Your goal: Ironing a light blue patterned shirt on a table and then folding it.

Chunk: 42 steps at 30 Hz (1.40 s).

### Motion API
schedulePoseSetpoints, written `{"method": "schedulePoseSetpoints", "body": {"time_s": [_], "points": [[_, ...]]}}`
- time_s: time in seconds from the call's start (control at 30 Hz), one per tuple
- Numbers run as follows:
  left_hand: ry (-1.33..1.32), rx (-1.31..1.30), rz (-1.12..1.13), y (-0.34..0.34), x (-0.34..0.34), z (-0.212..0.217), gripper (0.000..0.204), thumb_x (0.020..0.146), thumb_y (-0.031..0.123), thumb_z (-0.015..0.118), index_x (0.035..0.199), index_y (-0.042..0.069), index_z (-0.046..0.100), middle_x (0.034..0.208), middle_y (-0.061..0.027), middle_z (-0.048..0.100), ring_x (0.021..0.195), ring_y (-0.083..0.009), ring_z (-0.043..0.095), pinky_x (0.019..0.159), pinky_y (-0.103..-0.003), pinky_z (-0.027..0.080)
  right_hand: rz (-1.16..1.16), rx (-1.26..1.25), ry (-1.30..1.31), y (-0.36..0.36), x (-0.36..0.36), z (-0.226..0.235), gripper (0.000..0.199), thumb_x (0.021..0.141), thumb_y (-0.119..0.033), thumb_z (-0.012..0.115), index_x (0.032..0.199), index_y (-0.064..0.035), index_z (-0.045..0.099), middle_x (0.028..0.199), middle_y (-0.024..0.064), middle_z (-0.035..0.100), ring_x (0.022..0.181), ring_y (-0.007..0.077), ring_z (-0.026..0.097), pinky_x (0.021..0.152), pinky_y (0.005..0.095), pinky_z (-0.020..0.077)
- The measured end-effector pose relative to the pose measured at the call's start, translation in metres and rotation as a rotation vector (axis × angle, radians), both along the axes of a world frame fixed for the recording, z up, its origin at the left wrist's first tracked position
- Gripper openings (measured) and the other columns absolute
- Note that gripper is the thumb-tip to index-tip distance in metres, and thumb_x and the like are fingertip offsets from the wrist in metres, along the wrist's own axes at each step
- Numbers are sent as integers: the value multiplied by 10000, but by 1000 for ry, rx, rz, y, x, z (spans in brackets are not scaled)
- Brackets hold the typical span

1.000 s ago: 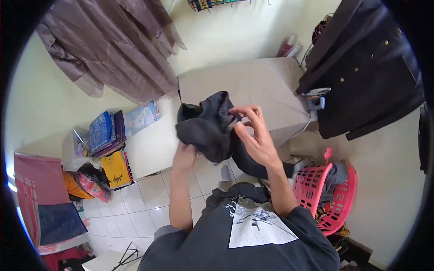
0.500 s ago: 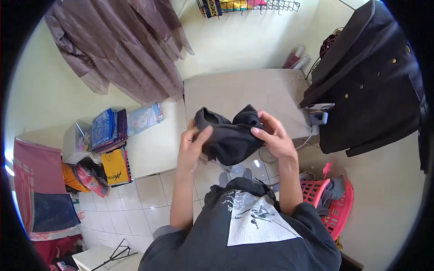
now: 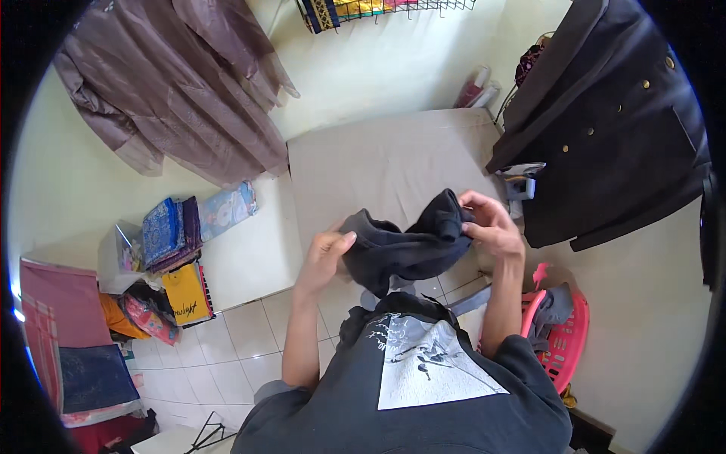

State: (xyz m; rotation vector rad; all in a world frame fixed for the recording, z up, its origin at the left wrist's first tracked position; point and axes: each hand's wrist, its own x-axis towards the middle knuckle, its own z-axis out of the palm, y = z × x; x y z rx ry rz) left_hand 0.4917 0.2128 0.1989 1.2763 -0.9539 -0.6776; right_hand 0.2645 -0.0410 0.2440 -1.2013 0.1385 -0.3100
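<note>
A bunched black cloth garment (image 3: 404, 253) hangs in the air between both hands, over the front edge of a beige cloth-covered table (image 3: 378, 163). Its exact kind does not show through the folds. My left hand (image 3: 325, 259) pinches its left end, thumb on top. At the other end, my right hand (image 3: 495, 227) grips a rolled, raised part between thumb and fingers. The middle of the cloth sags toward my body.
An iron (image 3: 522, 181) stands at the table's right end, beside a hanging black jacket (image 3: 605, 129). Below it is a pink laundry basket (image 3: 571, 340) with grey clothes. Folded cloths (image 3: 166, 227) lie on a white surface at left; a brown dress (image 3: 178, 91) hangs above.
The garment has been stretched wider and its right part raised, as my right hand moved outward to the right. My left hand has come slightly lower. The whole view has shifted a little.
</note>
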Motion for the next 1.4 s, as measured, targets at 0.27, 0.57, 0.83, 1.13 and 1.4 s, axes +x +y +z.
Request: {"method": "schedulePoseSetpoints", "body": {"time_s": [0.27,0.57,0.83,1.13,1.4], "points": [[287,108,321,-1,-17,16,234,891,105,761,694,19,669,657,81,502,624,-21,394,574,-241,297,-488,-450,249,-34,-43,-2,354,837,62,453,1161,-54,536,961,-36,522,822,16,472,663,168,365],[-174,301,104,25,0,69,124,744,63,829,707,-10,737,663,-51,665,733,-122,581,1054,-373,332,-144,-793,593,-14,-46,42,328,763,-204,833,939,21,671,756,19,593,720,128,543,706,272,459],[-165,234,-5,46,-1,83,208,661,-60,839,820,21,732,778,-15,591,784,-125,547,737,-248,399,-103,-724,116,-21,-72,44,243,756,-104,739,780,56,559,705,74,506,671,161,485,622,313,367],[-190,653,-159,56,7,95,381,758,-37,794,1089,8,610,833,11,638,804,-52,605,733,-211,473,-19,-795,173,-19,-77,67,228,736,-110,746,831,50,615,768,142,635,691,266,601,649,332,432],[127,301,-12,13,-34,70,367,802,-46,705,1128,52,569,1016,10,623,969,-82,578,793,-241,461,17,-564,118,-2,-64,72,186,836,-117,695,861,45,606,826,116,621,776,203,588,693,326,425]]}}
